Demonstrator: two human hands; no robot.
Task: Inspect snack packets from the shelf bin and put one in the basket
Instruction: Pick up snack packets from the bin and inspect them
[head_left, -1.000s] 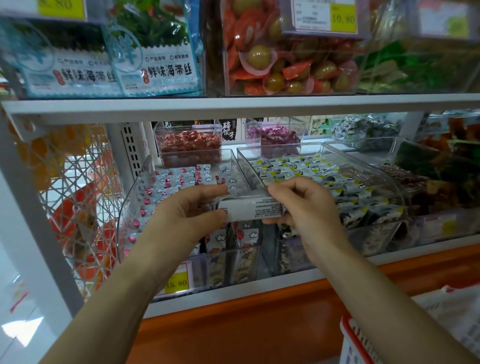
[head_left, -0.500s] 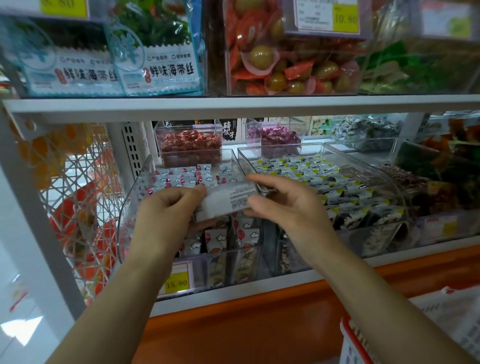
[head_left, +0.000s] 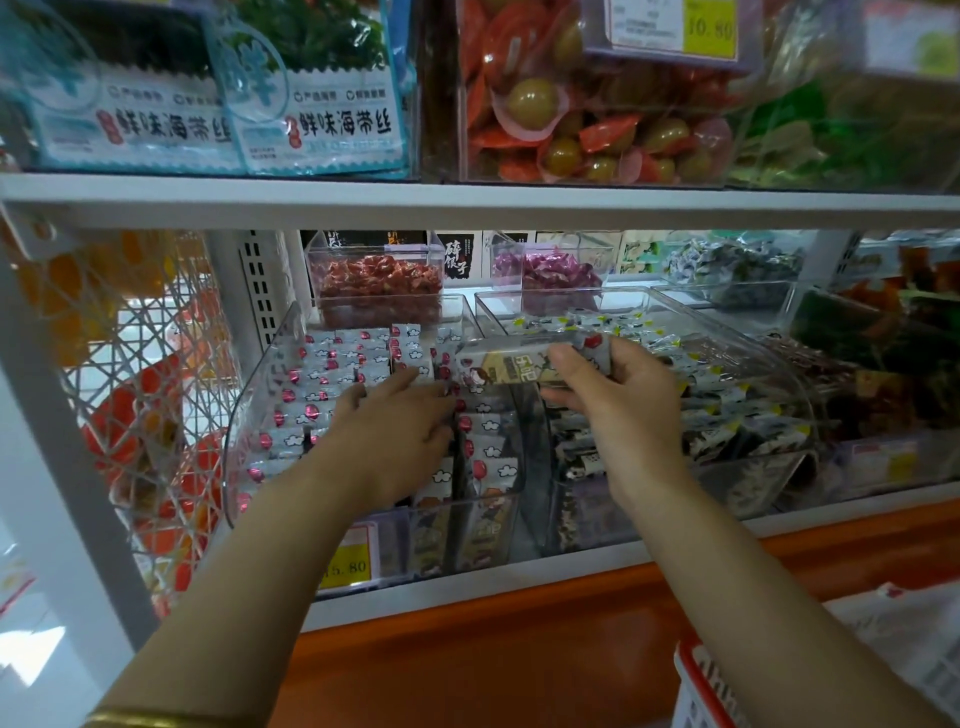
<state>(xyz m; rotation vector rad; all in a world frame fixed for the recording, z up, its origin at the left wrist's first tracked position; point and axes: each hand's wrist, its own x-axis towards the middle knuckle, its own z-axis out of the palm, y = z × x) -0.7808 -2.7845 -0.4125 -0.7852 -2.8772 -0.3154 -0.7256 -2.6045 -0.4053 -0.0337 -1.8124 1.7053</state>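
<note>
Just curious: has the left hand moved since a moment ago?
Yes. The left hand has let go of the snack packet and reached forward into the shelf bin.

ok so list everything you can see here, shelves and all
snack packet: one, white with brown print, held above the left bin
left bin: one, clear, middle shelf, holds white packets with red dots
right bin: one, clear, beside it, holds black, white and yellow packets
red sweets box: one, clear, behind the left bin
purple sweets box: one, clear, behind the right bin
seaweed bags: two, teal and white, top shelf left
top bin: one, clear, orange and green packets, top shelf
price tags: at least two, yellow, top bin and left bin fronts
basket: one, red rim, bottom right corner
left hand: fingers straight, reaching into the left bin
right hand: grips the snack packet
</note>
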